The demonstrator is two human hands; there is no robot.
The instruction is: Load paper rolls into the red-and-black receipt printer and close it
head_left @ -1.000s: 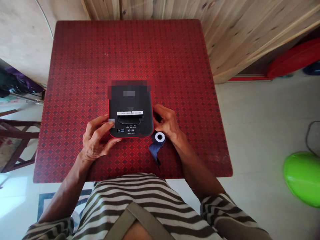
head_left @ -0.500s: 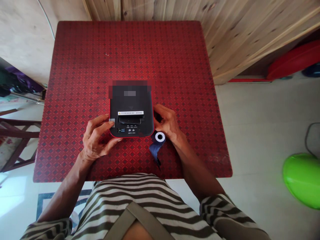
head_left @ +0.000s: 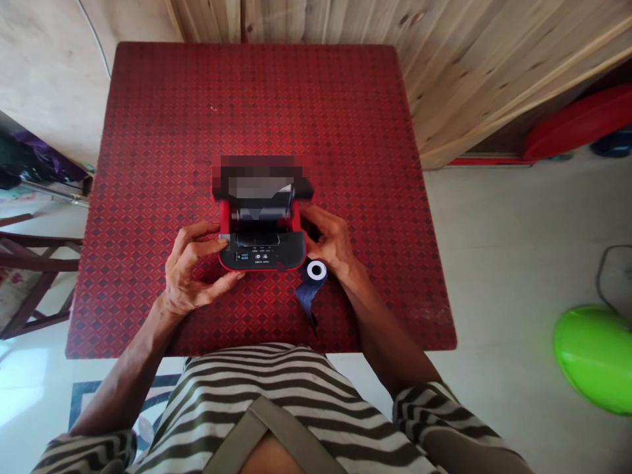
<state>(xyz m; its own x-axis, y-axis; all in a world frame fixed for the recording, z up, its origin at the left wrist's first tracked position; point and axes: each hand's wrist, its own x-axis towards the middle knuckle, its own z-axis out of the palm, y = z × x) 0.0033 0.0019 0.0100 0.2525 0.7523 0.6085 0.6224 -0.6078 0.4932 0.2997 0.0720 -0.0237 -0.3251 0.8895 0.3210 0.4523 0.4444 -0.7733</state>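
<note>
A small black printer with red trim [head_left: 261,253] sits in the middle of the red patterned table [head_left: 345,131]. Its lid [head_left: 261,184] is swung up at the back, showing the paper bay. My left hand [head_left: 195,270] grips the printer's left front corner, thumb under the front edge and fingers on the side. My right hand [head_left: 328,240] presses against the printer's right side with curled fingers. A white paper roll with a dark blue loose end [head_left: 315,273] lies on the table just below my right hand.
A wooden wall [head_left: 469,59] runs behind and right of the table. A wooden chair frame [head_left: 29,263] stands at the left. On the floor at the right are a green round object [head_left: 597,355] and a red object [head_left: 577,122].
The printer's lid, flat before, has swung up and open. Both hands have stayed at the printer's sides; the roll has not moved.
</note>
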